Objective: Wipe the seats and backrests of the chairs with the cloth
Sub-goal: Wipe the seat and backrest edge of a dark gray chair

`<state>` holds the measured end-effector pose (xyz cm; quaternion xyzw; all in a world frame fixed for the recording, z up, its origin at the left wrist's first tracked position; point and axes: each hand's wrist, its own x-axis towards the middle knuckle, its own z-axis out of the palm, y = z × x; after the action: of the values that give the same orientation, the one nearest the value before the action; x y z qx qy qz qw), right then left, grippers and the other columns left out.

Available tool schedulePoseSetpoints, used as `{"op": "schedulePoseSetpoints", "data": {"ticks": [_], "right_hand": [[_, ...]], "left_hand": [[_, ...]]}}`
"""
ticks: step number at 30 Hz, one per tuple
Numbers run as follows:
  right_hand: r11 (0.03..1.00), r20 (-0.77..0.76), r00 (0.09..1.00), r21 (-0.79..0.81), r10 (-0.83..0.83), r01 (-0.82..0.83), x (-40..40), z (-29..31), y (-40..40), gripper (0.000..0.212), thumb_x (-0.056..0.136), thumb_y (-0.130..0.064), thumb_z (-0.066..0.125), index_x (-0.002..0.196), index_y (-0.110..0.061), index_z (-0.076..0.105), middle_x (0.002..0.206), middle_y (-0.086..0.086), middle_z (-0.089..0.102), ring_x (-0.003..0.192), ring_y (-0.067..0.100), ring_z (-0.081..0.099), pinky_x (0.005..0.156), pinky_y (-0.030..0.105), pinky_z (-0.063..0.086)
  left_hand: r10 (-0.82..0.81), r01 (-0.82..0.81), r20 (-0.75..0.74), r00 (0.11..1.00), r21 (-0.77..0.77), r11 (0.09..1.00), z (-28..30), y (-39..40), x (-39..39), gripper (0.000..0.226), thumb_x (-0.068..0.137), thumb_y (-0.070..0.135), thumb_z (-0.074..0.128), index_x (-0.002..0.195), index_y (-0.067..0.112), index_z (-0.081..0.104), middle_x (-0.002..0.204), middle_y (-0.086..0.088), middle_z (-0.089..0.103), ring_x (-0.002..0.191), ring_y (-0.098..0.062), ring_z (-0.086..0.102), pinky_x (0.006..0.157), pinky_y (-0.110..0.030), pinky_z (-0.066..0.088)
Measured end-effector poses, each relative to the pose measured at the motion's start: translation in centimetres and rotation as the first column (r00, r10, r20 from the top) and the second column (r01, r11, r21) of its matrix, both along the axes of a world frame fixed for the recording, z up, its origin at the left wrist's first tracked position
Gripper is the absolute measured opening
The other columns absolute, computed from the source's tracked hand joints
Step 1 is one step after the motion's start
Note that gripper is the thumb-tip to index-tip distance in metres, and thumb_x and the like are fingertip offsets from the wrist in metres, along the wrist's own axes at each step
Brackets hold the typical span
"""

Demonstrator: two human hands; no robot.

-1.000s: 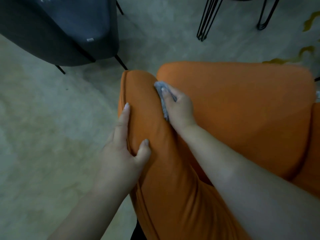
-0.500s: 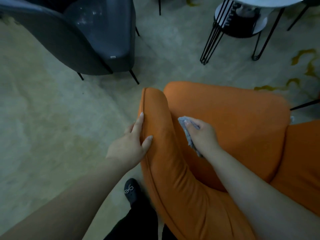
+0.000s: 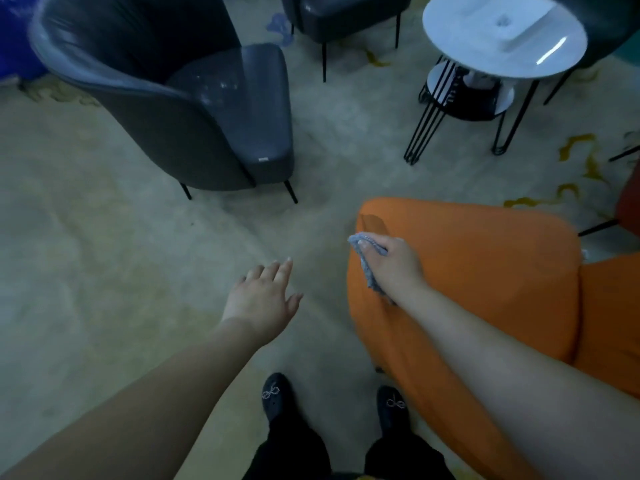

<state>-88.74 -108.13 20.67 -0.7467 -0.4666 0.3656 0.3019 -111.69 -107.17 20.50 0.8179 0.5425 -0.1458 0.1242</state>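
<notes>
An orange upholstered chair (image 3: 485,271) fills the lower right, its padded left arm nearest me. My right hand (image 3: 393,263) presses a small grey cloth (image 3: 367,268) against the top of that arm, fingers closed on the cloth. Out over the carpet to the left of the chair hovers my left hand (image 3: 263,297), fingers spread, touching nothing. A dark grey leather armchair (image 3: 207,109) stands at the upper left, facing right.
A round white side table (image 3: 502,39) on black wire legs stands at the upper right, with a lower shelf beneath. Another dark chair (image 3: 346,15) sits at the top centre. My two black shoes (image 3: 277,396) stand on pale patterned carpet (image 3: 86,254).
My left hand has let go of the orange chair's arm and drawn away to the left. The right hand with the cloth slid along the arm. The view has lifted, showing more of the room.
</notes>
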Motion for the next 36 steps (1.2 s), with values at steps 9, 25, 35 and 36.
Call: {"op": "schedulePoseSetpoints", "data": {"ticks": [9, 25, 35, 36], "right_hand": [[1.0, 0.016, 1.0, 0.003, 0.012, -0.012, -10.7, 0.8, 6.0, 0.024, 0.094, -0.031, 0.052, 0.109, -0.027, 0.071, 0.091, 0.02, 0.067, 0.073, 0.028, 0.064, 0.065, 0.032, 0.051], [0.997, 0.138, 0.989, -0.073, 0.047, -0.037, -8.8, 0.9, 20.5, 0.027, 0.094, -0.033, 0.052, 0.114, -0.027, 0.069, 0.112, 0.011, 0.065, 0.099, 0.023, 0.064, 0.081, 0.028, 0.048], [0.988, 0.124, 0.989, -0.141, 0.081, -0.063, -3.8, 0.4, 32.7, 0.029, 0.093, -0.034, 0.053, 0.116, -0.025, 0.069, 0.108, 0.016, 0.063, 0.097, 0.027, 0.064, 0.088, 0.035, 0.051], [0.988, 0.125, 0.989, -0.142, 0.077, -0.059, -3.7, 0.3, 33.7, 0.03, 0.093, -0.034, 0.053, 0.118, -0.025, 0.068, 0.111, 0.015, 0.063, 0.1, 0.026, 0.064, 0.091, 0.036, 0.05]], "left_hand": [[-0.03, 0.03, 0.003, 1.0, 0.018, 0.999, 2.5, 5.4, -9.7, 0.069, 0.099, 0.055, 0.028, 0.156, 0.018, 0.012, 0.16, -0.002, 0.025, 0.147, -0.023, 0.019, 0.117, -0.04, 0.019], [-0.096, 0.095, -0.06, 0.994, -0.025, 0.995, 0.8, 20.4, -10.3, 0.071, 0.098, 0.058, 0.025, 0.156, 0.021, 0.01, 0.161, 0.0, 0.022, 0.149, -0.022, 0.014, 0.12, -0.043, 0.009], [-0.082, 0.082, -0.07, 0.994, 0.0, 0.997, 0.8, 33.5, -6.6, 0.07, 0.098, 0.058, 0.029, 0.156, 0.021, 0.013, 0.161, 0.0, 0.024, 0.149, -0.02, 0.017, 0.119, -0.041, 0.009], [-0.078, 0.078, -0.063, 0.995, -0.003, 0.997, 0.8, 34.5, -6.5, 0.07, 0.098, 0.057, 0.029, 0.156, 0.021, 0.014, 0.161, 0.0, 0.024, 0.149, -0.02, 0.017, 0.119, -0.04, 0.009]]}}
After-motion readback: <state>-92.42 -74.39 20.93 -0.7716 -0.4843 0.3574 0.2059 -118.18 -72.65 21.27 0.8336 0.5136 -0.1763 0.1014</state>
